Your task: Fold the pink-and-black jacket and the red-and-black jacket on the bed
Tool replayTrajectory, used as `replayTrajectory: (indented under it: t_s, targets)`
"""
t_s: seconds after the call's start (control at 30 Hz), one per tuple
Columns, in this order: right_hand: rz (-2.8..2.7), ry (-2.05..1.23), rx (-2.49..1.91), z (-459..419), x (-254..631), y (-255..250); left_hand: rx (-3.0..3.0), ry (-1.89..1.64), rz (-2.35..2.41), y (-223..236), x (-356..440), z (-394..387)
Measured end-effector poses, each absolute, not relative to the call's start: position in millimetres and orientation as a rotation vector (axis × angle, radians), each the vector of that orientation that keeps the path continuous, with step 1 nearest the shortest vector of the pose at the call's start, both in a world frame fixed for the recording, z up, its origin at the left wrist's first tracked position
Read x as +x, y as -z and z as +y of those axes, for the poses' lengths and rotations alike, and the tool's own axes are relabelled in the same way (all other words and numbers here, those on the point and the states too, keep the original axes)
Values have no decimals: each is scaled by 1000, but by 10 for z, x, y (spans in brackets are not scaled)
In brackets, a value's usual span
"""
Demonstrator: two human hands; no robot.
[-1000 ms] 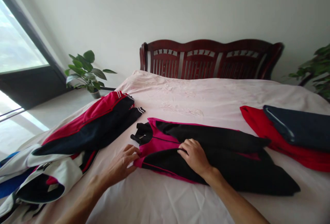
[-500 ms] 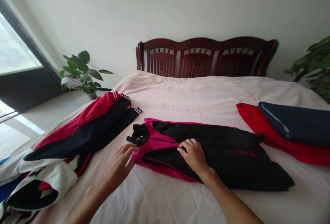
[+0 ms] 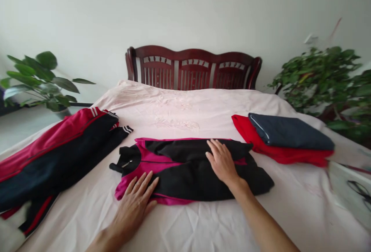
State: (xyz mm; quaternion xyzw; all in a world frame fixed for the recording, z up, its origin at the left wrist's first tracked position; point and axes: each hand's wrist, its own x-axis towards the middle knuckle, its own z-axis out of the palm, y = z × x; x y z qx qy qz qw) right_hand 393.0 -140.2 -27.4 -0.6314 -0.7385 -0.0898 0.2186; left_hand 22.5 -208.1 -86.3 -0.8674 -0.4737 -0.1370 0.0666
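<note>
Head view: One leafy green potted plant (image 3: 46,74) stood at left, beyond one heap of red-and-navy clothing (image 3: 66,151) with white-striped cuffs. A left hand (image 3: 133,201), palm down, fingers straight and slightly spread, rested on one black-and-magenta fabric garment (image 3: 185,178), gripping nothing. The garment lay flat midway across one pale pink bedsheet (image 3: 185,227), long axis running left to right, its black collar (image 3: 130,154) pointing left. A right hand (image 3: 224,163), fingers extended and close together, rested unclenched toward the other end. Just right were two stacked folded pieces: one navy cloth (image 3: 292,130) atop one bright red cloth (image 3: 290,156).
</note>
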Motion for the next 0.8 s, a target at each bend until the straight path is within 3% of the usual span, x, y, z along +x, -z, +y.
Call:
replayTrajectory:
  t_s: [0.17, 0.37, 0.57, 0.8]
  targets:
    - [-2089, 267, -2211, -1298, 4526, 599, -2494, 502, -1619, 596, 525, -2061]
    - [-2123, 326, -2202, -1298, 4470, 637, -2621, 752, -1477, 235, 1429, -1605]
    - [-2084, 382, -2134, -1263, 4716, 493, -2544, 528, -1716, 619, 1665, -1088]
    - [-1825, 81, -2063, -1089, 5086, 594, -2520, 511, -1794, 782, 1567, -1068]
